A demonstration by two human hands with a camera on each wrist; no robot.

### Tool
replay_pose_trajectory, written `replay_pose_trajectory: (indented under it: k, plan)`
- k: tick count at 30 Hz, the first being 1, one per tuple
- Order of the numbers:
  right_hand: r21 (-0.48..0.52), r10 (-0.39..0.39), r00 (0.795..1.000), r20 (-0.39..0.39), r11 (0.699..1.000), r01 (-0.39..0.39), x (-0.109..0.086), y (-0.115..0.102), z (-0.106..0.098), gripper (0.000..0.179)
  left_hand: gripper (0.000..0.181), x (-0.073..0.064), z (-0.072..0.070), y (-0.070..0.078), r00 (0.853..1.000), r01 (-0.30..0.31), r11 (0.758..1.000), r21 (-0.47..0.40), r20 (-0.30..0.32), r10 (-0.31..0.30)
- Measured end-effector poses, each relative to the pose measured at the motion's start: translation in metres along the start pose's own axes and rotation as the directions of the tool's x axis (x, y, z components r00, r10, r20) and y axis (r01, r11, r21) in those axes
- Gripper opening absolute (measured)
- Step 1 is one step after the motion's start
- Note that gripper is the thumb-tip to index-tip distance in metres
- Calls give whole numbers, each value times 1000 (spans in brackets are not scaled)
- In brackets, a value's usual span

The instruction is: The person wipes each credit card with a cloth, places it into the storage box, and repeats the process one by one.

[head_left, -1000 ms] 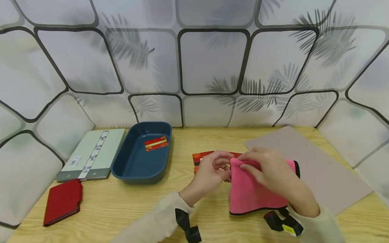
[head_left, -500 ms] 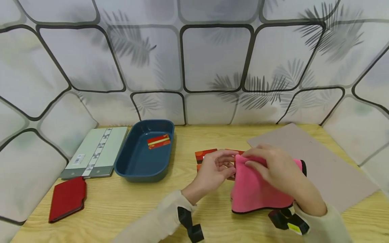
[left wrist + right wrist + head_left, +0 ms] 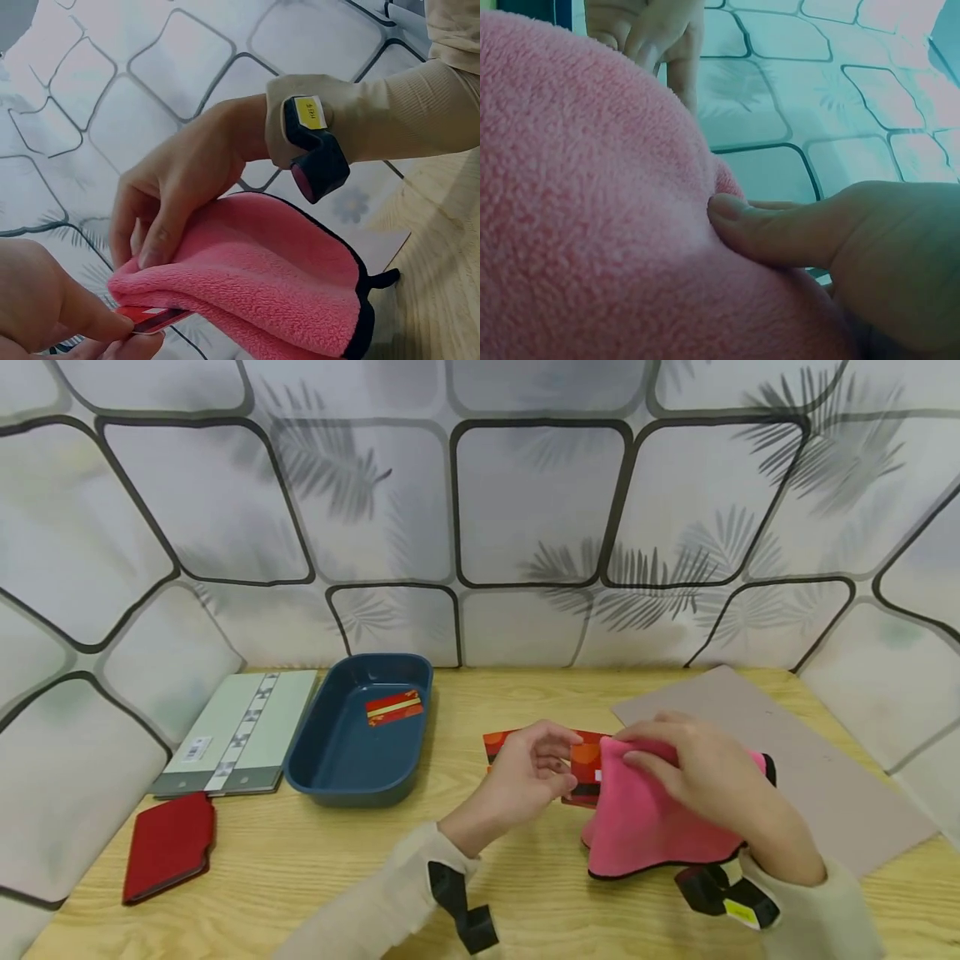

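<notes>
My left hand [image 3: 523, 779] pinches one end of a red card [image 3: 585, 767] between thumb and fingers, held up above the table. The card's other end is covered by a folded pink towel [image 3: 637, 822] with black edging. My right hand [image 3: 701, 768] grips the towel's top fold. In the left wrist view, the towel [image 3: 255, 277] wraps over the red card [image 3: 161, 319], with the left thumb at the card's near end. In the right wrist view, the right thumb [image 3: 757, 225] presses into the fluffy towel, which hides the card.
More red cards [image 3: 498, 742] lie on the table behind the left hand. At left stands a blue tray [image 3: 352, 760] with one red card [image 3: 393, 707] inside. Beside it are a pale green notebook [image 3: 225, 727] and a red wallet-like holder [image 3: 168, 847]. A grey-brown sheet [image 3: 787, 760] lies at right.
The right hand and the towel have moved right, away from the left hand. More of the red card now shows between them. The view has shifted slightly.
</notes>
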State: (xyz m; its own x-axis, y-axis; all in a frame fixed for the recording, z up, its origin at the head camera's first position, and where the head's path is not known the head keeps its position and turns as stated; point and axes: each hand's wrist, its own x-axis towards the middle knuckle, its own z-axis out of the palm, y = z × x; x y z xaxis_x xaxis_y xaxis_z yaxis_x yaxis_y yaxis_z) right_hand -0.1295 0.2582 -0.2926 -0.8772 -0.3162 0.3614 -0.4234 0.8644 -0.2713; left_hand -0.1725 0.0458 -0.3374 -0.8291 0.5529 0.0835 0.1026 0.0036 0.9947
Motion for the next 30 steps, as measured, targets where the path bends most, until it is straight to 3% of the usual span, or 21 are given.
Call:
replay_pose_trajectory:
  k: [7, 14, 23, 30]
  plan:
    - [-36, -2, 999, -37, 999, 1, -2, 9, -3, 27, 32, 0, -8, 3, 999, 21, 1000, -17, 27, -20]
    - [-60, 23, 1000, -6, 998, -24, -2, 17, -7, 26, 32, 3, -12, -1, 999, 9, 1000, -15, 32, -9]
    - [-63, 28, 1000, -1, 998, -28, -2, 21, -10, 23, 31, 2, -15, -4, 1000, 11, 999, -33, -4, -11]
    - [-37, -74, 996, -45, 997, 72, -1, 13, -6, 24, 32, 4, -9, -7, 1000, 29, 998, -51, 2, -29]
